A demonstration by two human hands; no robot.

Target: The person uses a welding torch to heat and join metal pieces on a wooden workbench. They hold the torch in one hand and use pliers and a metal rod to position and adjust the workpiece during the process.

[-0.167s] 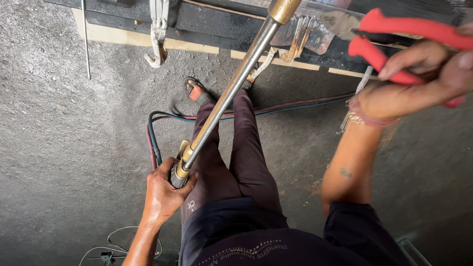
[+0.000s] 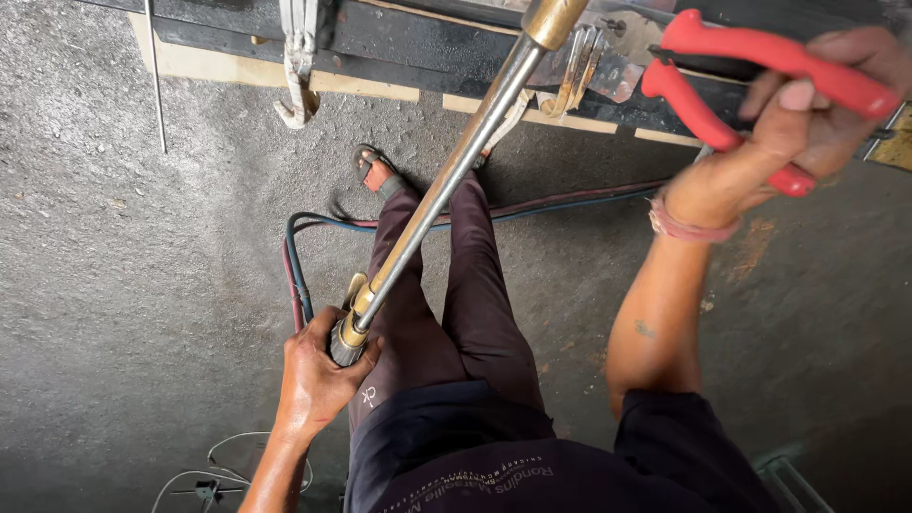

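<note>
We stand on a rough grey concrete floor (image 2: 123, 285), speckled with grit and small pale chips. Along the top runs a dark metal beam (image 2: 399, 47) lying on pale wooden boards (image 2: 228, 68). A thin metal rod (image 2: 157, 76) lies on the floor at the upper left. Blue and red hoses (image 2: 296, 261) curl across the concrete and run off to the right. Loose pale wire (image 2: 214, 465) is coiled at the bottom left. A rusty orange stain (image 2: 750, 249) marks the floor to the right. Light is even daylight, with soft shadows under us.
</note>
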